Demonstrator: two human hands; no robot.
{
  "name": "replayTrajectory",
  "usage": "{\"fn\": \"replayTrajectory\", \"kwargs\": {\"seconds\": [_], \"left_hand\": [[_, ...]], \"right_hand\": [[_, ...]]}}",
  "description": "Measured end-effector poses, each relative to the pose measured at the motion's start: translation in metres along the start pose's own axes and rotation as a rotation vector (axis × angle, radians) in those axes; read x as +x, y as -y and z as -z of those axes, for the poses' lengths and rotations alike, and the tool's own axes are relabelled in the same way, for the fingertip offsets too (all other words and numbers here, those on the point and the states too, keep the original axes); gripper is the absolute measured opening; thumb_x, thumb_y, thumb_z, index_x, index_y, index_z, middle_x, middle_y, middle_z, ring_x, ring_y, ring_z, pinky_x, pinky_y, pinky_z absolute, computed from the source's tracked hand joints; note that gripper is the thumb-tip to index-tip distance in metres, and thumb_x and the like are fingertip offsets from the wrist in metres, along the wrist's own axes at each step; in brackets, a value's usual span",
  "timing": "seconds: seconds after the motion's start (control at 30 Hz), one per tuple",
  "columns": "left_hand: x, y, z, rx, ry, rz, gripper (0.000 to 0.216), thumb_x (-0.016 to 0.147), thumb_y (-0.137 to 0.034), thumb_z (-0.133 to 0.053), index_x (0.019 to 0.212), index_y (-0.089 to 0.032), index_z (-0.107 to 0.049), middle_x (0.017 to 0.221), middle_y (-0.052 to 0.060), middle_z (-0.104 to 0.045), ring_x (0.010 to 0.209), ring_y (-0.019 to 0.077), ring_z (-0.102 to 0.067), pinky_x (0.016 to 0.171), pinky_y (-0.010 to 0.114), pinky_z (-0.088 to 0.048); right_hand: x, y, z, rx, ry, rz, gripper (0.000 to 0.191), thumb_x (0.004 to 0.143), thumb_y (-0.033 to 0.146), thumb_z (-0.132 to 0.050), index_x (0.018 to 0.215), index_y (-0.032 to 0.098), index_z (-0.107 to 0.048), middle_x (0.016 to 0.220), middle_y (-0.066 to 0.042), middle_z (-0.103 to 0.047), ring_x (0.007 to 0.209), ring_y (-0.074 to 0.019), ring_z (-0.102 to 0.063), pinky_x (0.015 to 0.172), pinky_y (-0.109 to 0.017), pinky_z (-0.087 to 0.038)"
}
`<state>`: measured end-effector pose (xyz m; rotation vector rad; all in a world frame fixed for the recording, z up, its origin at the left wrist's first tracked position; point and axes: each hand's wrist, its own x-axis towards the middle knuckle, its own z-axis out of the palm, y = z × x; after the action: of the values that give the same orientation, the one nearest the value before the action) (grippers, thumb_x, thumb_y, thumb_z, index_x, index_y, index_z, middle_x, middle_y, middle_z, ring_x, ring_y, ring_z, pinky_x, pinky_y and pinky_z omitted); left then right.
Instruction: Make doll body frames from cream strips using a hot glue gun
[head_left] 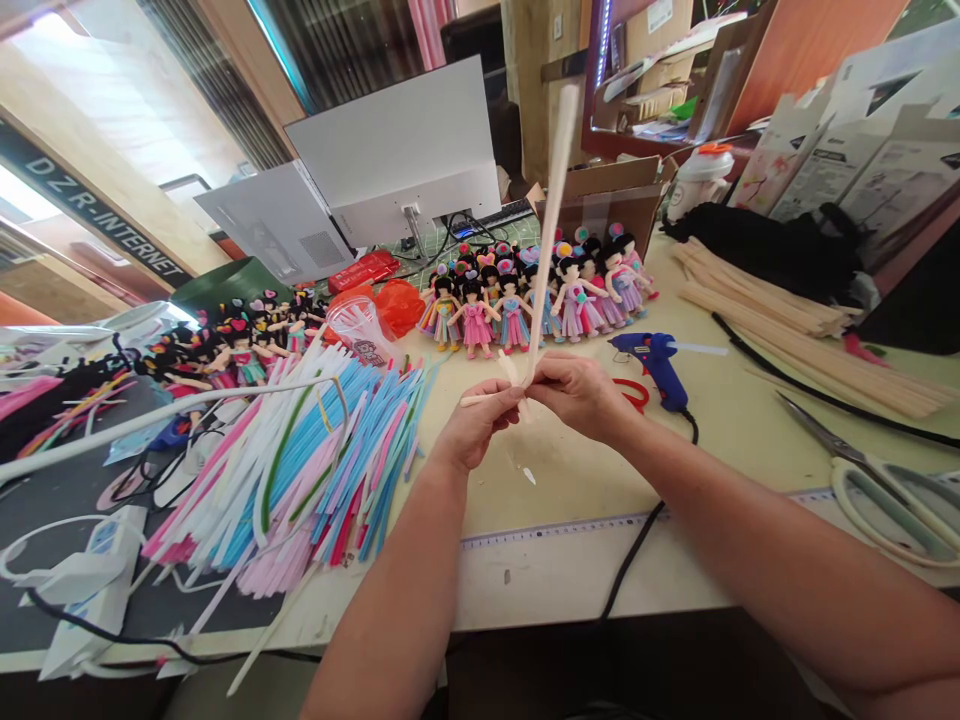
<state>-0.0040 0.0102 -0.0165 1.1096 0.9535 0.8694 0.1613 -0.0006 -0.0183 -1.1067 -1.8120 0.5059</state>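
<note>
My right hand (581,393) is closed round the lower end of a long pale stick (553,200) that stands nearly upright above the table. My left hand (476,425) is closed beside it, pinching a short pale piece (480,399) that touches the stick's base. Both hands hover over the yellowish table (570,470). A row of small dolls in pink and blue dresses (525,295) stands just behind the hands.
A heap of coloured pipe cleaners (315,460) lies left of my hands. A blue glue gun (656,365) with a black cord, red scissors (630,392), large scissors (877,480), a bundle of pale sticks (795,320), more dolls (232,345), a power strip (97,575) and monitors (405,150) surround them.
</note>
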Motion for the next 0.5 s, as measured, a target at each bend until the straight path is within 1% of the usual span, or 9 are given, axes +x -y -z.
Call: {"fn": "replayTrajectory", "kwargs": {"seconds": [0.1,0.2,0.37,0.5], "left_hand": [[-0.0008,-0.0019,0.0006,0.012,0.016,-0.006,0.032,0.058,-0.04,-0.081,0.07,-0.016,-0.064,0.062,-0.002,-0.057,0.055,0.0073,-0.048,0.054,0.022,-0.034],[-0.0008,-0.0024,0.0002,0.022,0.023,-0.047,0.032,0.057,-0.04,-0.081,0.07,-0.015,-0.065,0.064,-0.001,-0.059,0.059,0.0087,-0.05,0.06,0.024,-0.039],[0.0005,-0.0016,-0.0016,0.022,-0.073,-0.117,0.032,0.052,-0.034,-0.084,0.068,-0.015,-0.065,0.064,-0.001,-0.06,0.062,0.0099,-0.051,0.062,0.026,-0.039],[0.0008,-0.0015,-0.0031,-0.023,-0.088,-0.16,0.032,0.05,-0.031,-0.085,0.07,-0.016,-0.064,0.065,-0.003,-0.06,0.063,0.0101,-0.051,0.065,0.027,-0.04]], "right_hand": [[-0.0006,0.0035,0.0012,0.002,-0.021,-0.023,0.016,0.078,0.023,-0.06,0.062,0.019,-0.06,0.065,-0.001,-0.057,0.061,-0.0128,-0.049,0.058,-0.026,-0.035],[-0.001,0.0052,0.0019,0.008,-0.03,-0.075,0.014,0.076,0.024,-0.061,0.062,0.019,-0.06,0.064,-0.001,-0.057,0.061,-0.0128,-0.049,0.057,-0.026,-0.035],[-0.0004,0.0042,0.001,0.089,-0.023,-0.185,0.016,0.074,0.029,-0.063,0.063,0.018,-0.059,0.059,0.001,-0.054,0.056,-0.011,-0.044,0.053,-0.026,-0.032],[0.0011,0.0055,0.0005,0.228,-0.015,-0.301,0.022,0.07,0.037,-0.066,0.062,0.018,-0.059,0.056,0.002,-0.052,0.054,-0.0103,-0.041,0.052,-0.026,-0.031]]}}
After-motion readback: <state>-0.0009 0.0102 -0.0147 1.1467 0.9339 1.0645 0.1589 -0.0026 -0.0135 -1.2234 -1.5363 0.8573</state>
